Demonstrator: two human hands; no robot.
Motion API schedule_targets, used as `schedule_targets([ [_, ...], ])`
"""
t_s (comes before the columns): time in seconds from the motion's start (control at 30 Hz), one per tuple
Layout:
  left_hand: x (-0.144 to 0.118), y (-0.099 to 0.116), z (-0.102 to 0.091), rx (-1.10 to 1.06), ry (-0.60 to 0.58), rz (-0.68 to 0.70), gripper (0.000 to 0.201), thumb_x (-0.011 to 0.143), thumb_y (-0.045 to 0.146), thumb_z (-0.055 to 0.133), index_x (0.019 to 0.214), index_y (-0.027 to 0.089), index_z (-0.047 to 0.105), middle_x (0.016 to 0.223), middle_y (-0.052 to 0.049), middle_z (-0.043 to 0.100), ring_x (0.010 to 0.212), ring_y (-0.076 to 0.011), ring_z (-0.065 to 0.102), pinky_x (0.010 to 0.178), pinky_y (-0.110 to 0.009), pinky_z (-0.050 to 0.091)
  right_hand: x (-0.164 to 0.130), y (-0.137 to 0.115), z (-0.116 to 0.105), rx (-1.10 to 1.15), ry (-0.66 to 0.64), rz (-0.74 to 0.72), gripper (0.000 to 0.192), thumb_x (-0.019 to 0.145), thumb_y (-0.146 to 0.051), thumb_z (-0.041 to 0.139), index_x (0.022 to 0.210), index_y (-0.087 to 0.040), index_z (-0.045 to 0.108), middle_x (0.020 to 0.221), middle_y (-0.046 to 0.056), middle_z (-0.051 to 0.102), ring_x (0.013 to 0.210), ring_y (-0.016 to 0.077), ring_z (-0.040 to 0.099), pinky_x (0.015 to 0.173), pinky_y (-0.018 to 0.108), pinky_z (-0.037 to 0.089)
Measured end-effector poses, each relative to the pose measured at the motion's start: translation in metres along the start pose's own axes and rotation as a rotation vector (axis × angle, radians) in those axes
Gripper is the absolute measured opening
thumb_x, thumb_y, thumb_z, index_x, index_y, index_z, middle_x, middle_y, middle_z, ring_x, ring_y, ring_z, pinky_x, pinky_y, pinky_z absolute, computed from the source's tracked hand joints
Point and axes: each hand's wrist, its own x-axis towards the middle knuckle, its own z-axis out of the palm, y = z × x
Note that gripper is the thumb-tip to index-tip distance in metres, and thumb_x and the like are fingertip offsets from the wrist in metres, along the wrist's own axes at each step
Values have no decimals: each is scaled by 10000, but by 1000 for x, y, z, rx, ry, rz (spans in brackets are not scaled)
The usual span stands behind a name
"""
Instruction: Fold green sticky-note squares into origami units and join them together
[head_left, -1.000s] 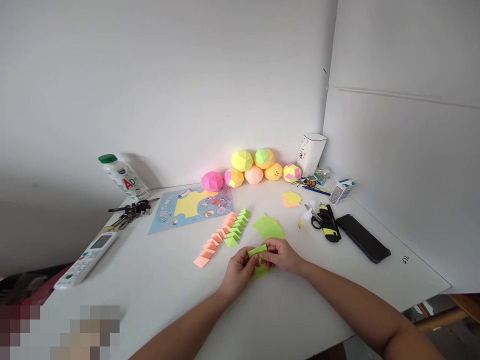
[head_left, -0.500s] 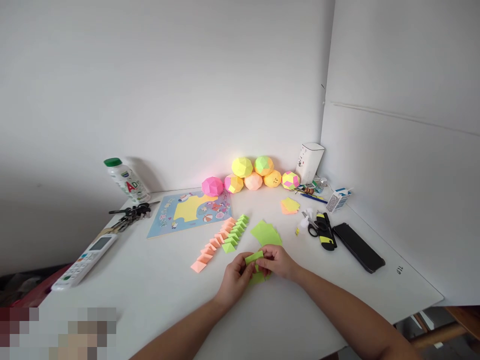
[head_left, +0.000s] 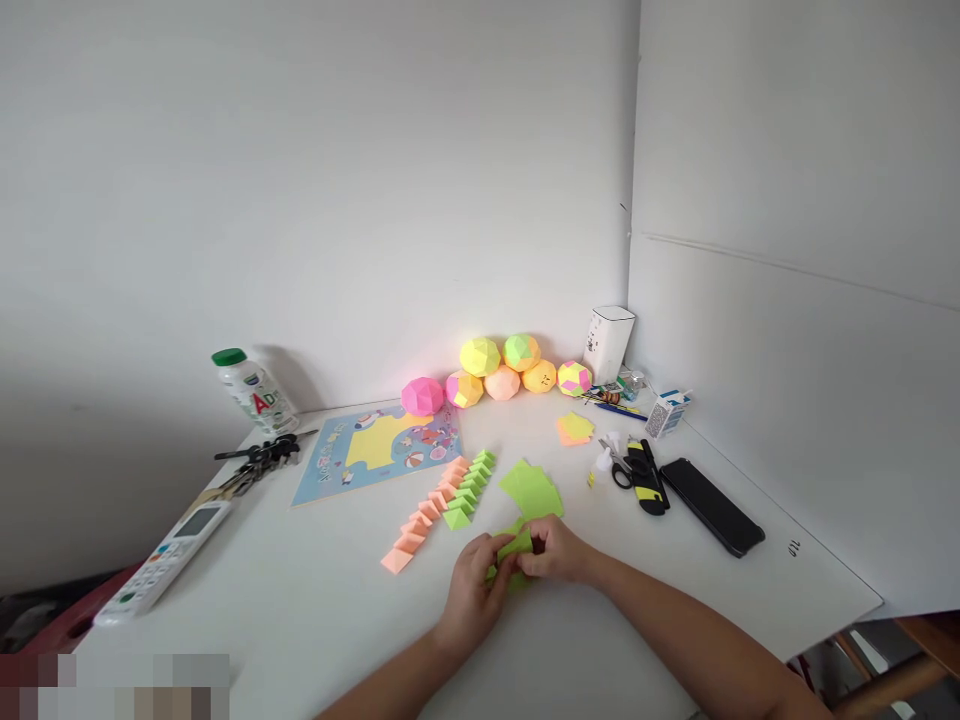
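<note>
My left hand (head_left: 474, 592) and my right hand (head_left: 556, 550) pinch a folded green paper (head_left: 516, 545) between them, just over the table. The fingers hide part of its shape. More green paper shows below and behind my hands. Right beyond them lies a fanned stack of flat green paper squares (head_left: 532, 488). A row of folded green paper units (head_left: 466, 494) stretches away to the left of the stack. Beside that runs a longer row of folded salmon-pink paper units (head_left: 426, 514).
Several faceted paper balls (head_left: 480, 357) stand along the wall behind a blue printed board (head_left: 322, 480). On the left are a bottle (head_left: 259, 395), keys (head_left: 262, 455) and a remote (head_left: 161, 565). To the right lie scissors (head_left: 621, 474), a utility knife (head_left: 646, 480) and a black case (head_left: 712, 508).
The green paper has been turned and tilted between my fingers, and my left fingers now reach over its top. The whole view has shifted slightly, so the table sits lower.
</note>
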Motion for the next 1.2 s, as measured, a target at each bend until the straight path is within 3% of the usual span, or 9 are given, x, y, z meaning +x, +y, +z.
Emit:
schedule_targets([
  [0.13, -1, 3, -1, -42, 10, -45, 198, 850, 257, 456, 991, 172, 566, 745, -56, 623, 665, -165, 584, 588, -281, 499, 2, 6, -1, 79, -8, 17, 25, 636, -135, 596, 641, -122, 576, 568, -15, 587, 488, 91, 527, 456, 195, 390],
  [0.33, 0, 7, -4, -149, 77, -276, 245, 810, 333, 512, 990, 179, 575, 852, -69, 662, 718, -177, 600, 640, -298, 520, 9, 18, -8, 240, 47, 25, 69, 644, -166, 595, 631, -136, 534, 588, 6, 641, 478, 114, 581, 457, 219, 446],
  [0.6, 5, 10, -6, -298, 23, -433, 325, 787, 431, 528, 972, 169, 577, 686, -28, 630, 665, -182, 593, 630, -294, 490, 7, 10, -9, 287, 65, 17, 63, 657, -160, 579, 624, -141, 529, 582, 3, 656, 456, 112, 580, 430, 214, 440],
  [0.77, 6, 10, -5, -427, -34, -540, 333, 795, 475, 509, 878, 159, 573, 550, 32, 484, 528, -132, 500, 504, -227, 413, 7, 9, -10, 298, 74, 12, 75, 667, -167, 581, 616, -143, 532, 581, 3, 657, 450, 109, 577, 431, 216, 435],
  [0.9, 6, 10, -5, -454, -42, -557, 329, 791, 480, 516, 806, 156, 572, 522, 39, 457, 503, -117, 461, 484, -212, 375, 6, 8, -9, 313, 76, -4, 113, 688, -204, 605, 635, -142, 526, 586, 7, 650, 444, 109, 568, 434, 225, 438],
  [1.07, 9, 13, -6, -494, -76, -550, 331, 784, 481, 519, 791, 157, 584, 508, 37, 479, 490, -111, 450, 478, -210, 366, 6, 8, -9, 279, 12, -53, 209, 724, -288, 655, 838, -149, 548, 663, -2, 649, 475, 102, 572, 436, 211, 421],
  [1.2, 11, 16, -9, -496, -77, -556, 336, 793, 481, 507, 800, 159, 602, 561, 12, 536, 545, -131, 494, 531, -234, 407, 7, 9, -10, 216, 36, -56, 236, 743, -358, 654, 738, -132, 586, 520, -30, 572, 465, 101, 551, 454, 213, 422],
])
